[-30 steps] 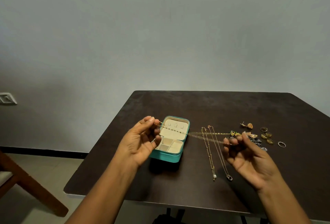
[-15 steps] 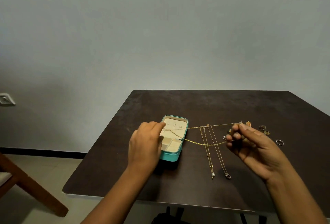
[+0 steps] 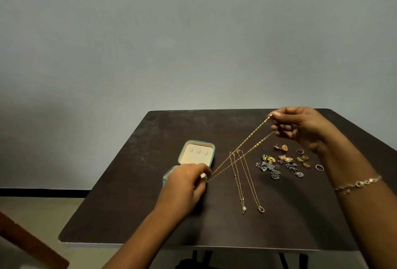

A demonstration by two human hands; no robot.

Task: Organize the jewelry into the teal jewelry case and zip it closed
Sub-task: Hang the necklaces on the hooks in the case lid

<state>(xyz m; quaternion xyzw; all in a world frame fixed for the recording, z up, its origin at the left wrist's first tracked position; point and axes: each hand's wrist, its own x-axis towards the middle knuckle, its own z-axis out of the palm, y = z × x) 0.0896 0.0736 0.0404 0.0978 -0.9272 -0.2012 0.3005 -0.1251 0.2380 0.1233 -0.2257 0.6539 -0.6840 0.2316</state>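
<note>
Grey-blue wall (image 3: pixel 193 43) fills the far side, plain, and takes up most of the view. Pale floor (image 3: pixel 32 210) at near left, with black skirting (image 3: pixel 43 192) where it meets the wall. Dark brown table (image 3: pixel 139 204): matte top, faint scuffs, pale edge band on the near side. Far edge is touching or just beside the wall, can't tell which. Part of a brown wooden chair (image 3: pixel 32 245) pokes in at near left, apart from the table.

Teal jewelry case (image 3: pixel 199 142) sits left of table centre, open flat. The lid half is on the far side, cream lining, three small tabs in a row. The near half is mostly hidden under the left hand (image 3: pixel 184 185).

Left hand: fingers curled, pinching the near end of a gold chain (image 3: pixel 242 146) at the case's near-right corner. Right hand (image 3: pixel 300 127): raised over the far right of the table, thumb and forefinger pinching the other end. The second strand goes in under the curled fingers below. Chain runs taut as two strands between the hands, off the surface.

Right of the case, two thin necklaces (image 3: pixel 250 183) lie side by side on the table, pendants toward the near edge. Further right are loose earrings (image 3: pixel 270 167), then rings (image 3: pixel 303 159). Bracelet (image 3: pixel 356 184) on the right wrist.
</note>
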